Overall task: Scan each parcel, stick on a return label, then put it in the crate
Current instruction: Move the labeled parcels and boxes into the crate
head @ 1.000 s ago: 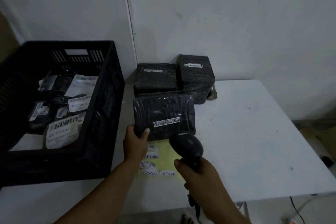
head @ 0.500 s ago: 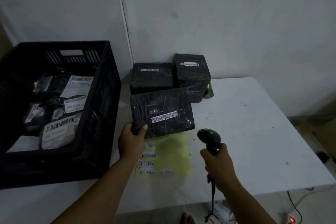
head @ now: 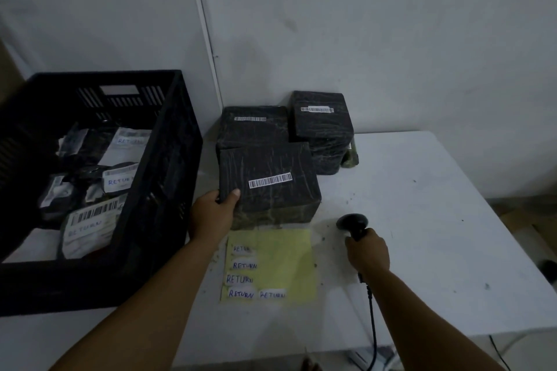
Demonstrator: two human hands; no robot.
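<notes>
On table: parcel (head: 268,187) now down, L hand (head: 212,214) gripping; R hand (head: 366,253) clutching scanner (head: 353,223), withdrawn.

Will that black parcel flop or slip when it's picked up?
Probably not flop: the parcel keeps square edges in the left hand. Its shiny wrap might be slippery. Flat sides mean it shouldn't roll.

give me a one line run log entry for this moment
left hand grips front parcel | right hand holds scanner beside it | no return label on parcel | label sheet on table | crate left
</notes>
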